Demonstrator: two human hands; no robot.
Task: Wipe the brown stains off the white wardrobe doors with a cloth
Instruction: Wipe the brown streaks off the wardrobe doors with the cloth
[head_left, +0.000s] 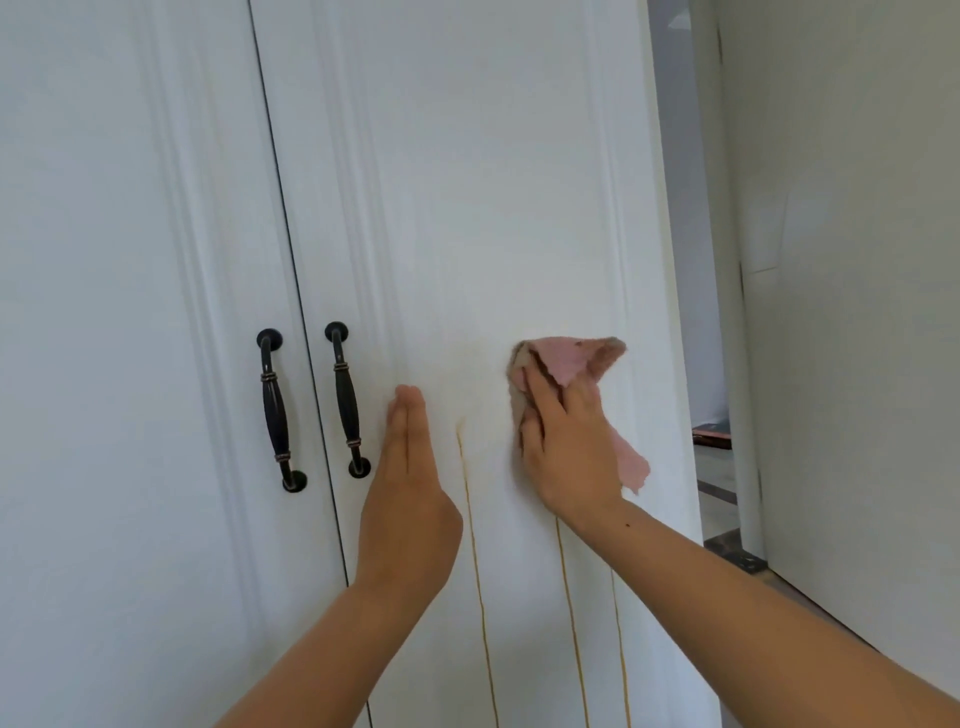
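- While the left hand (410, 467) is pressing flat, fingers together, the right hand (566, 447) is clutching a pink cloth (566, 358) against the wardrobe door (467, 208).
- Brown drips (477, 571) below are probably needing downward strokes next.

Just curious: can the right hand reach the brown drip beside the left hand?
Probably yes: the brown drip runs uncovered just beside the right hand, which holds the pink cloth.
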